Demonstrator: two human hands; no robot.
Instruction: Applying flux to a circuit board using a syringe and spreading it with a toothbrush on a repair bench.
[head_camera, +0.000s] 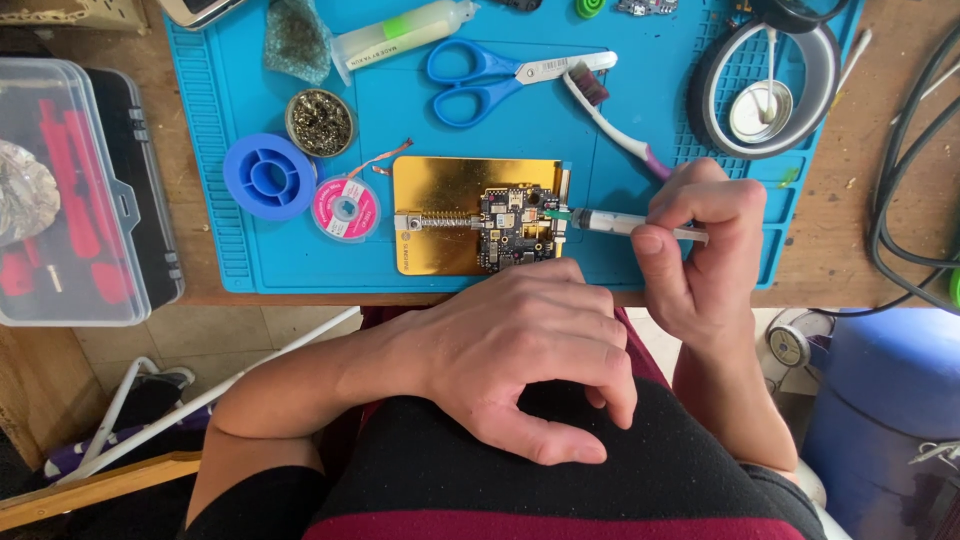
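Note:
A small dark circuit board (512, 226) is clamped on a gold metal holder plate (445, 205) lying on a blue work mat (640, 190). My right hand (700, 250) holds a clear syringe (610, 222) level, its green tip touching the board's right edge. My left hand (520, 350) rests palm down just below the plate at the mat's near edge, over my lap, fingers loosely curled and holding nothing.
On the mat lie blue scissors (480, 75), a toothbrush (610, 110), a blue spool (268, 176), a pink wick reel (345, 207), a tin of brass wool (320, 122), a white tube (400, 35) and a tape roll (765, 85). A clear plastic toolbox (75, 190) stands at left. Cables (900, 180) run at right.

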